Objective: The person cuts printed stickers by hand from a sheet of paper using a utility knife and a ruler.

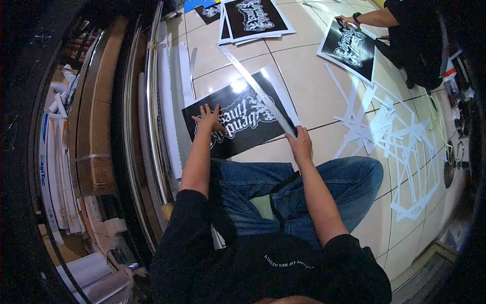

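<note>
A black poster [248, 137] with white ornate lettering lies on the tiled floor in front of my crossed legs, a white margin along its right side. My left hand [208, 120] rests flat on its left part, fingers spread. Across the right part of the sheet lies a long metal ruler [253, 86], slanting from upper left to lower right. The fingers of my right hand [300, 143] are closed around the ruler's near end, at the sheet's lower right corner. Whether anything else is under those fingers is hidden.
Similar posters [258, 25] lie stacked beyond the ruler's far end. At the upper right, another person's hand [348, 21] touches a poster [344, 55]. Cut white paper strips [387, 126] are heaped on the right. Long rolls and a cardboard box [96, 111] line the left side.
</note>
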A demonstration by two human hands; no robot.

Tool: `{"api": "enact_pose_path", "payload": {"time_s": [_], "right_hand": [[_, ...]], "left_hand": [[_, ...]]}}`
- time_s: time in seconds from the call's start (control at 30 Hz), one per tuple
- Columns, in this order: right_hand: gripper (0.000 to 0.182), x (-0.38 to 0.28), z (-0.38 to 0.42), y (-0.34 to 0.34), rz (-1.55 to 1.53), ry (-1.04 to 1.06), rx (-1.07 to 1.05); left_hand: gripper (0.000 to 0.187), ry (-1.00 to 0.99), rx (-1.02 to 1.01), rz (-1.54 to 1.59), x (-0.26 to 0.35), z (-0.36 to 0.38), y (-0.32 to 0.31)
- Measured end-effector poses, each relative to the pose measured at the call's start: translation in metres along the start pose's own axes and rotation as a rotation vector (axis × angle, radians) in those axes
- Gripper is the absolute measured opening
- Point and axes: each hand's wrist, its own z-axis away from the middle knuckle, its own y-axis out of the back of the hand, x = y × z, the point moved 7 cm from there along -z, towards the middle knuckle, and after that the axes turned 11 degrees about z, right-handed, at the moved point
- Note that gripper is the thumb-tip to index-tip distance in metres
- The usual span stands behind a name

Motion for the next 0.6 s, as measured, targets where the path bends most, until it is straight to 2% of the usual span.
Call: {"api": "enact_pose_path", "payload": {"time_s": [0.03,0.1,0.13,0.17,0.2,0.3,0.33,0.4,0.43,0.5,0.57,0.6], "right_hand": [[0.052,-0.005,0.001,0.001,0.003,-0.003,-0.007],[0.051,-0.018,0.006,-0.006,0.015,0.079,-0.088],[0.046,-0.02,0.01,-0.012,0.013,0.13,-0.013],[0.046,-0.022,0.011,-0.015,0.022,0.136,-0.024],[0.044,-0.021,0.011,-0.018,-0.012,0.105,-0.078],[0.041,-0.013,0.01,-0.02,-0.066,0.036,-0.217],[0.041,-0.008,0.01,-0.019,-0.096,0.023,-0.197],[0.041,0.001,0.006,-0.022,-0.077,0.025,-0.174],[0.041,0.002,0.005,-0.026,-0.076,0.052,-0.197],[0.042,0.004,0.004,-0.028,-0.076,0.025,-0.103],[0.042,0.003,0.001,-0.027,-0.085,0.006,-0.228],[0.042,0.005,-0.002,-0.031,-0.042,0.028,-0.243]], "left_hand": [[0.127,0.059,-0.001,-0.049,-0.001,0.001,0.002],[0.113,-0.068,0.201,0.182,0.023,-0.011,-0.002],[0.099,-0.161,0.315,0.208,0.043,-0.017,-0.009],[0.09,-0.262,0.34,0.24,0.069,-0.017,-0.014],[0.089,-0.384,0.392,0.245,0.095,-0.013,-0.016],[0.081,-0.459,0.41,0.313,0.133,-0.02,-0.026],[0.081,-0.45,0.41,0.324,0.134,-0.033,-0.038],[0.079,-0.433,0.543,0.223,0.128,-0.047,-0.053],[0.078,-0.405,0.537,0.178,0.13,-0.04,-0.047],[0.08,-0.429,0.38,0.257,0.128,-0.019,-0.031],[0.095,-0.208,0.792,0.348,0.086,-0.019,-0.016],[0.102,0.022,0.841,0.527,0.052,-0.004,-0.008]]}}
